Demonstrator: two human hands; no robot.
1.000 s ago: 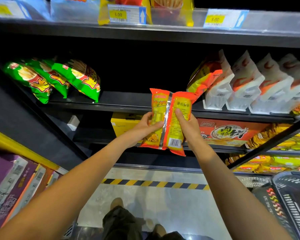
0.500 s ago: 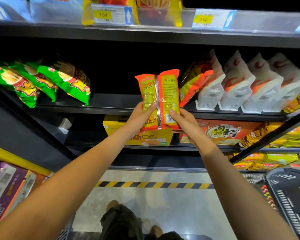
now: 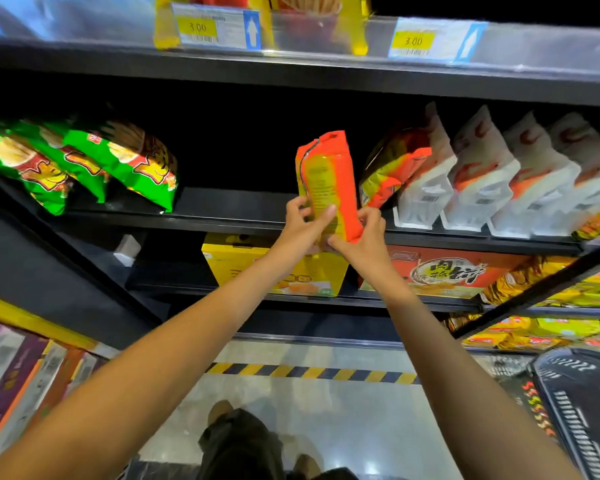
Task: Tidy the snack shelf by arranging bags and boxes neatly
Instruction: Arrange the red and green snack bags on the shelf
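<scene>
At the front edge of the middle shelf (image 3: 222,216), an orange-and-yellow snack bag (image 3: 329,181) stands upright with its back seam turned toward the camera, its lower end held just above the shelf lip. The left hand (image 3: 303,226) grips the bag's lower left side, thumb laid across the printed back panel and fingers curled behind it. The right hand (image 3: 361,239) pinches the bag's bottom right corner, fingers bent round the edge. Just to the right of the held bag, a second orange-and-yellow bag (image 3: 392,171) leans rightward against a row of white pouches (image 3: 482,181) with red markings, which stand tilted along the same shelf. Well apart to the left on that shelf lie three green chip bags (image 3: 94,161), overlapping and slanted. Below the hands, on the next shelf down, sit a yellow box (image 3: 236,258) and, beside it to the right, a red box (image 3: 444,268) with black lettering. On the shelf above, two yellow price tags (image 3: 215,29) read 3.00, each with a white arrow on blue. More yellow packets (image 3: 551,289) fill the lower right shelves, a black basket (image 3: 579,403) sits at the bottom right, and purple boxes (image 3: 11,375) line the bottom left. A yellow-and-black striped strip (image 3: 309,372) crosses the floor.
</scene>
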